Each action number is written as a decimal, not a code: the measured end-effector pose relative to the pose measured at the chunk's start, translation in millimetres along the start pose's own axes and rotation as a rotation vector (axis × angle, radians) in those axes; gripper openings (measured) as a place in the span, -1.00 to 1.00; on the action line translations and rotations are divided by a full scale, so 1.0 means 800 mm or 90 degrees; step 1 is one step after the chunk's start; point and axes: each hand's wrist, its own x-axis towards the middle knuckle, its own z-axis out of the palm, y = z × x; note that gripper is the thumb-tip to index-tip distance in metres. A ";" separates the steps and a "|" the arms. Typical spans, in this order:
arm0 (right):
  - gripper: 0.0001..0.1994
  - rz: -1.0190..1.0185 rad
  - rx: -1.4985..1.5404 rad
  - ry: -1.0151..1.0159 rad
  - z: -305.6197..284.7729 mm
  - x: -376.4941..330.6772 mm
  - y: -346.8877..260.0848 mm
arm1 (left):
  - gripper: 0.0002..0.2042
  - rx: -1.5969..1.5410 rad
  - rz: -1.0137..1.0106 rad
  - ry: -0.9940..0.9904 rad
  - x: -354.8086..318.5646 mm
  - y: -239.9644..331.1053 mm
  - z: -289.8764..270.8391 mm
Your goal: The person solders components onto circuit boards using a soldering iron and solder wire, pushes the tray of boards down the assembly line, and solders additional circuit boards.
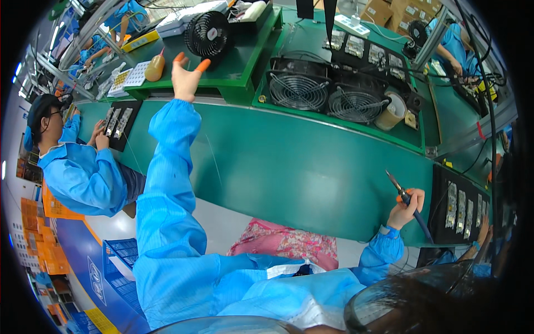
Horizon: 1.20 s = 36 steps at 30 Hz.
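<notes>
My left hand [186,79] is stretched far forward over the raised green shelf [240,69], with orange finger covers on its fingertips. Its fingers are apart and hold nothing. Just beyond them stands a small black fan [208,34], and I cannot tell whether they touch it. A bottle of amber liquid [155,68] stands to the left of this hand. On the right, my right hand [406,210] is closed around a soldering iron [412,202], its metal tip pointing up and to the left above the green table [311,167].
Two larger fans with wire guards [299,92] sit at the back with a round container [391,111]. A black tray of circuit boards [445,214] lies right, near another person's hand [484,231]. A co-worker [83,167] handles boards on a black mat [123,142] at left.
</notes>
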 end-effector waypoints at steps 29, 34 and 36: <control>-0.79 0.000 -0.090 0.076 -0.020 0.003 0.023 | -0.35 0.272 -0.129 -0.025 0.197 -0.160 0.101; -0.79 -0.006 -0.089 0.113 -0.014 0.001 0.019 | -0.41 0.251 -0.142 0.009 0.187 -0.154 0.110; -0.79 -0.007 -0.092 0.126 -0.013 0.001 0.016 | -0.42 0.207 -0.080 0.127 0.176 -0.143 0.103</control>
